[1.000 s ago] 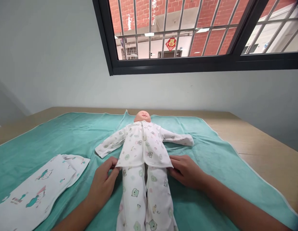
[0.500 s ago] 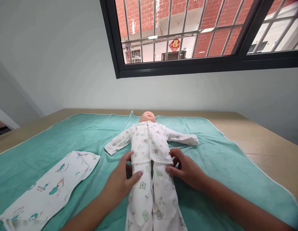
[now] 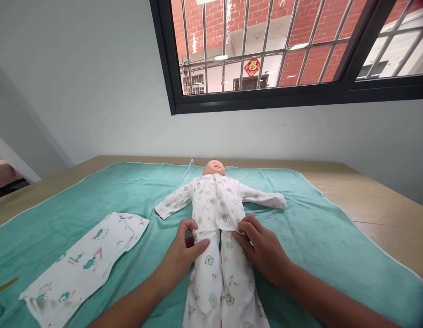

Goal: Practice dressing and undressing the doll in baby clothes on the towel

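Note:
A baby doll lies on its back, head away from me, dressed in a white printed baby shirt and matching trousers. Its sleeves spread out to both sides. At the left waist, my left hand has its thumb on top of the trousers and its fingers curled round their side. My right hand pinches the shirt's lower right corner, over the trouser top. The fingertips of both hands are partly hidden by cloth.
A folded white printed cloth lies to the left on a turquoise blanket. Under it is a wooden table, against a wall with a barred window. A thin yellowish strip shows at the far left.
Both hands released the shirt's hem corners and moved inward to the doll's waist. My left thumb came onto the trousers; my right fingers closed again at the hem. The view shifted left.

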Available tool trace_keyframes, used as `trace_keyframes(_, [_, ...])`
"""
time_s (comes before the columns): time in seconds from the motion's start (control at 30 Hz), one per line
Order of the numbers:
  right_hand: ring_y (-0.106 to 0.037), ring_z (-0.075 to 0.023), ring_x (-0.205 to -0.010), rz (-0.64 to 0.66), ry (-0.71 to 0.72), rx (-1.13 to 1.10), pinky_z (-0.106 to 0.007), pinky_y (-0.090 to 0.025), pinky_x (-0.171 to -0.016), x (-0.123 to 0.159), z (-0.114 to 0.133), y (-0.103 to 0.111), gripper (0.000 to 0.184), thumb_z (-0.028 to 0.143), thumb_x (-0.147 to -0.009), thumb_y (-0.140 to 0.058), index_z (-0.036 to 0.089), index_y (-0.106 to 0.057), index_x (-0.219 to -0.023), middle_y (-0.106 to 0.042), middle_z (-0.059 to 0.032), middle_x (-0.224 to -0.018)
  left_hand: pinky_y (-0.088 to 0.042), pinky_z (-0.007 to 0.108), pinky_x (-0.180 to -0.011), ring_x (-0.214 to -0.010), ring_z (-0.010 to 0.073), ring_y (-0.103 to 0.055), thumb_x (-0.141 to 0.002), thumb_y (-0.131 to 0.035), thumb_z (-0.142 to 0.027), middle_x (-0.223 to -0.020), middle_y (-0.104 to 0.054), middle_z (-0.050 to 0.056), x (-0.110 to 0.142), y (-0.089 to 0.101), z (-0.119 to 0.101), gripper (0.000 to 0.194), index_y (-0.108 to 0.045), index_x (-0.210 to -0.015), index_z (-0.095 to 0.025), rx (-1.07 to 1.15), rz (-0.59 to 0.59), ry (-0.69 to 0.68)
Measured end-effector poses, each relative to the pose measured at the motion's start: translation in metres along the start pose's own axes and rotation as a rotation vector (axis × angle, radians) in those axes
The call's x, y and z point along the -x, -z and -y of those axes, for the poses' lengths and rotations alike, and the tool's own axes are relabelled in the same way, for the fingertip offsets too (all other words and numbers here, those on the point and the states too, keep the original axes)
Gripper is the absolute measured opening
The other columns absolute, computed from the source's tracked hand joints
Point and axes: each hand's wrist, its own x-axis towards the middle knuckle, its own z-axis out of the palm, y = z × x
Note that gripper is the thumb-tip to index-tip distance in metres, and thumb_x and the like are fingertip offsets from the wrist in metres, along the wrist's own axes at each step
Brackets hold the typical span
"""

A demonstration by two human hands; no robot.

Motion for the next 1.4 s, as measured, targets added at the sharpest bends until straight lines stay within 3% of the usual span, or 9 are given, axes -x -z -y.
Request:
trace_keyframes(0.13, [-0.052, -0.0153, -0.069, -0.059, 0.134, 0.068, -0.027, -0.041, -0.061, 0.000, 0.000, 0.002, 0.009, 0.020, -0.099, -0.044, 0.022, -0.050, -0.093, -0.057, -0.0046, -0.087, -0.041, 0.020, -0.055, -0.062, 0.0105, -0.049, -0.080, -0.067, -0.047, -0.071, -0.052, -0.007, 0.003, -0.003, -0.003, 0.040, -0.038, -0.098, -0.027, -0.062, -0.052, -0.002])
trace_keyframes(0.33, [-0.051, -0.0160, -0.074, -0.089, 0.271, 0.035, -0.028, -0.040, -0.064, -0.002, 0.004, 0.006, 0.007, 0.013, -0.095, -0.049, 0.020, -0.051, -0.092, -0.056, -0.0047, -0.084, -0.034, 0.020, -0.054, -0.060, 0.0103, -0.040, -0.083, -0.064, -0.048, -0.064, -0.042, -0.008, 0.004, -0.004, -0.001, 0.035, -0.038, -0.088, -0.024, -0.155, -0.095, -0.022])
trace_keyframes(0.6, [-0.046, -0.0163, -0.075, -0.122, 0.362, 0.016, -0.030, -0.040, -0.067, -0.001, 0.000, 0.007, 0.008, 0.010, -0.093, -0.053, 0.017, -0.052, -0.090, -0.055, -0.0054, -0.082, -0.041, 0.025, -0.067, -0.075, 0.0128, -0.044, -0.084, -0.061, -0.040, -0.093, -0.044, -0.002, 0.003, -0.004, -0.001, 0.028, -0.040, -0.081, -0.022, -0.366, -0.227, -0.211])
trace_keyframes(0.77, [-0.046, -0.0169, -0.077, -0.077, 0.399, 0.046, -0.031, -0.041, -0.071, -0.001, -0.001, 0.005, 0.006, 0.012, -0.093, -0.053, 0.017, -0.052, -0.091, -0.057, -0.0055, -0.084, -0.040, 0.027, -0.072, -0.080, 0.0156, -0.044, -0.086, -0.058, -0.039, -0.094, -0.043, -0.001, 0.002, -0.005, 0.001, 0.029, -0.036, -0.077, -0.022, -0.440, -0.227, -0.255])
trace_keyframes(0.9, [-0.048, -0.0152, -0.075, -0.005, 0.345, 0.013, -0.028, -0.038, -0.066, -0.002, -0.004, 0.007, 0.007, 0.016, -0.096, -0.051, 0.018, -0.050, -0.089, -0.057, -0.0044, -0.084, -0.040, 0.029, -0.075, -0.081, 0.0168, -0.043, -0.086, -0.058, -0.039, -0.090, -0.043, 0.000, 0.001, -0.004, 0.003, 0.032, -0.033, -0.075, -0.023, -0.513, -0.250, -0.280])
trace_keyframes(1.03, [-0.048, -0.0127, -0.067, 0.085, 0.263, 0.002, -0.026, -0.034, -0.060, 0.000, -0.020, 0.013, 0.017, 0.032, -0.097, -0.052, 0.018, -0.050, -0.086, -0.058, -0.0026, -0.080, -0.040, 0.029, -0.069, -0.077, 0.0173, -0.049, -0.088, -0.053, -0.047, -0.088, -0.051, -0.001, 0.005, 0.001, -0.002, 0.027, -0.040, -0.091, -0.024, -0.455, -0.198, -0.151])
trace_keyframes(1.13, [-0.046, -0.0118, -0.061, 0.279, 0.091, 0.006, -0.025, -0.030, -0.057, 0.000, -0.034, 0.018, 0.032, 0.047, -0.095, -0.054, 0.019, -0.050, -0.080, -0.058, -0.0010, -0.075, -0.040, 0.028, -0.067, -0.074, 0.0172, -0.051, -0.090, -0.049, -0.046, -0.080, -0.054, -0.003, 0.008, 0.006, -0.009, 0.023, -0.044, -0.098, -0.024, -0.468, -0.168, -0.111])
trace_keyframes(1.23, [-0.049, -0.0133, -0.063, 0.495, -0.067, -0.025, -0.026, -0.029, -0.057, -0.004, -0.039, 0.024, 0.039, 0.053, -0.094, -0.052, 0.018, -0.052, -0.075, -0.060, -0.0009, -0.074, -0.038, 0.027, -0.064, -0.070, 0.0159, -0.049, -0.091, -0.046, -0.037, -0.075, -0.052, -0.003, 0.008, 0.013, -0.012, 0.016, -0.046, -0.084, -0.023, -0.545, -0.144, -0.142])
trace_keyframes(1.4, [-0.058, -0.0190, -0.079, 0.688, -0.300, -0.266, -0.028, -0.041, -0.067, -0.019, -0.028, 0.042, 0.037, 0.057, -0.089, -0.055, 0.022, -0.063, -0.099, -0.067, -0.0029, -0.096, -0.045, 0.029, -0.071, -0.079, 0.0177, -0.056, -0.083, -0.049, -0.022, -0.090, -0.059, 0.001, -0.003, 0.016, 0.000, 0.005, -0.049, -0.088, -0.022, -0.568, -0.149, -0.184])
